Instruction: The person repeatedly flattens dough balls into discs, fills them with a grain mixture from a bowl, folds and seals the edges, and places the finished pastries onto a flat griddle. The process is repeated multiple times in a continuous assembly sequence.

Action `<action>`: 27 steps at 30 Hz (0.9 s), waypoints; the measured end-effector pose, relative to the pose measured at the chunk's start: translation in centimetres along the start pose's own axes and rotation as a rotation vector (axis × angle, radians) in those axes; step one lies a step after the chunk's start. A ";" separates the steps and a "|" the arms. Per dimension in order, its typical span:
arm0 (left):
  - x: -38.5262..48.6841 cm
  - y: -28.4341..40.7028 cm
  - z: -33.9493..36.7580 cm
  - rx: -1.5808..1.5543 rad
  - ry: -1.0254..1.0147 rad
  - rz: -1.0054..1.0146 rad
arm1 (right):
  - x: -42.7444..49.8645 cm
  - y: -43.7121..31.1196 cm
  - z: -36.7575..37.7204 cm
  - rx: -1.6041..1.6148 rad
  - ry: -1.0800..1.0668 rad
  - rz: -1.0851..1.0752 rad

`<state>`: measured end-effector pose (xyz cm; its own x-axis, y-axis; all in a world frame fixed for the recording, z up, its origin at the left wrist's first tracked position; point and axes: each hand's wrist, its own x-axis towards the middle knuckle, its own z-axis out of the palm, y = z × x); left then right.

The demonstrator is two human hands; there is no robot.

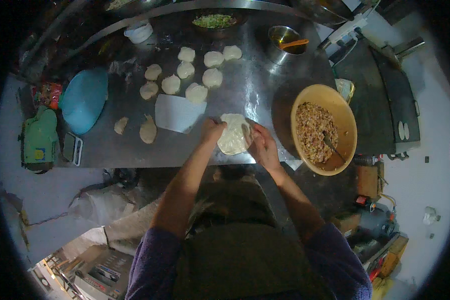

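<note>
A flattened sheet of glossy dough [233, 135] is held between my two hands near the front edge of the metal table. My left hand [212, 132] grips its left edge, and my right hand [262, 144] has its right edge at the fingers. Just to the left lies a white rectangular sheet or board [179, 114], with a ball of dough [196, 92] at its upper edge. Several more dough pieces [212, 78] lie behind it. To the right stands a large yellow bowl [350, 131] of chopped filling [315, 129], a utensil [333, 146] resting in it.
A steel bowl [279, 54] with an orange-handled utensil [294, 44] and a dish of chopped greens [214, 21] stand at the back. On the left are two dough pieces [148, 131], a blue oval lid or tray [85, 101] and a green device [40, 137].
</note>
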<state>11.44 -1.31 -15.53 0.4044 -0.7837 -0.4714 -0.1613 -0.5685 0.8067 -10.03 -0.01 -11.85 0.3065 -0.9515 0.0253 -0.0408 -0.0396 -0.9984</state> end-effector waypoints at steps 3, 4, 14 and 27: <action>1.2 -0.7 0.8 -0.263 -0.085 -0.074 | 0.7 1.1 0.5 0.264 0.000 0.230; 1.4 -0.9 1.0 -0.314 -0.109 -0.100 | 1.0 1.3 0.5 0.282 0.031 0.286; -3.7 4.1 3.5 0.256 -0.017 0.419 | 1.5 2.1 0.3 0.575 0.107 0.569; -13.4 4.3 1.0 -1.115 -0.284 -0.112 | -2.8 -7.1 -0.1 0.468 0.119 0.360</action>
<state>4.47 6.49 -6.10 0.1262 -0.8513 -0.5092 0.8039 -0.2130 0.5553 -10.69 2.87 -4.80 0.2419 -0.9088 -0.3398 0.3087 0.4041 -0.8610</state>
